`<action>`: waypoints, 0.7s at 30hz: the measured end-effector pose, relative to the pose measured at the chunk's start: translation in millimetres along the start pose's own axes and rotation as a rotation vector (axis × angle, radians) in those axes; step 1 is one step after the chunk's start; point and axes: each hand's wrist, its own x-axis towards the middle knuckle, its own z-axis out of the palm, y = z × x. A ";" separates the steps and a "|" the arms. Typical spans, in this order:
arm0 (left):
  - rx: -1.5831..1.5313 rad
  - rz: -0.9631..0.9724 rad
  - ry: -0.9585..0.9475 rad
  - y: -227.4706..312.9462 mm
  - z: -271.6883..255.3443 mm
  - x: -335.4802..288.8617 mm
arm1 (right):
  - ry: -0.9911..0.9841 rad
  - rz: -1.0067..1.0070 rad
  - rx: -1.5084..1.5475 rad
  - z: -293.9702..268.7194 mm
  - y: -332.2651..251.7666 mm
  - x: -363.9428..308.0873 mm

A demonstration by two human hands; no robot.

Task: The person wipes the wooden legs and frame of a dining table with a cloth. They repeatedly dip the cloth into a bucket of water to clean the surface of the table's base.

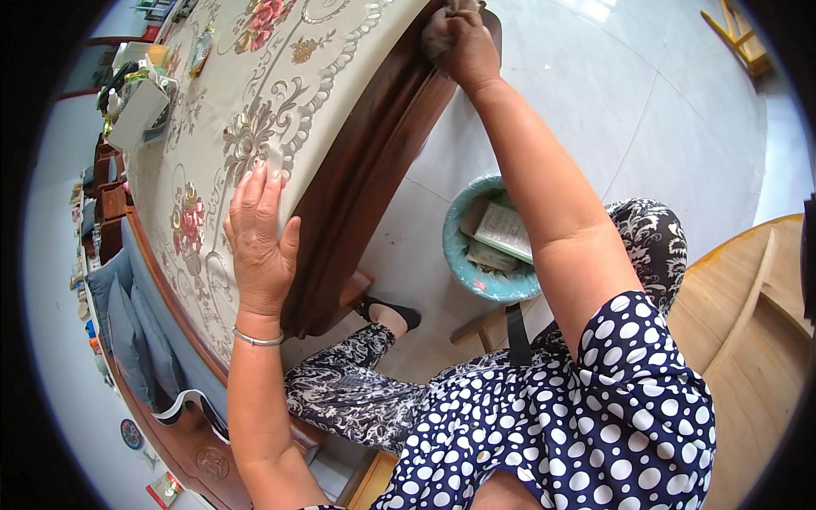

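My left hand (259, 238) lies flat on the floral tablecloth (212, 106), fingers stretched out, close to the table's edge. A greyish-brown cloth (436, 36) is bunched in my right hand (472, 55), whose fingers are closed round it. That hand presses the cloth against the far corner of the dark brown wooden table edge (361, 161). Part of the cloth is hidden under the fingers.
Below my right arm stands a bin (459, 263) with a teal liner and boxes inside. A round wooden tabletop (748, 314) leans at the right. Leftward are a wooden sofa with blue-grey cushions (127, 327) and a white box (140, 115) among items on the table.
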 end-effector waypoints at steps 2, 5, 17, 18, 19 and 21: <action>-0.003 0.002 0.006 -0.4 0.6 -0.7 | -0.084 0.060 -0.018 -13.7 -23.9 -10.0; -0.005 0.001 0.014 1.2 2.1 2.6 | -0.133 -0.046 -0.111 -28.8 -41.8 -22.6; 0.015 0.018 0.076 -1.3 4.0 0.6 | -0.488 -0.325 0.007 -31.0 -141.9 -125.2; 0.010 0.020 0.083 -1.2 5.6 0.6 | -0.513 -0.342 0.046 -32.3 -150.9 -135.9; 0.011 0.022 0.088 -1.8 6.2 0.3 | -0.526 -0.400 0.029 -32.8 -160.9 -146.1; 0.026 0.022 0.102 -1.7 8.8 1.1 | -0.542 -0.499 0.039 -32.1 -179.9 -168.3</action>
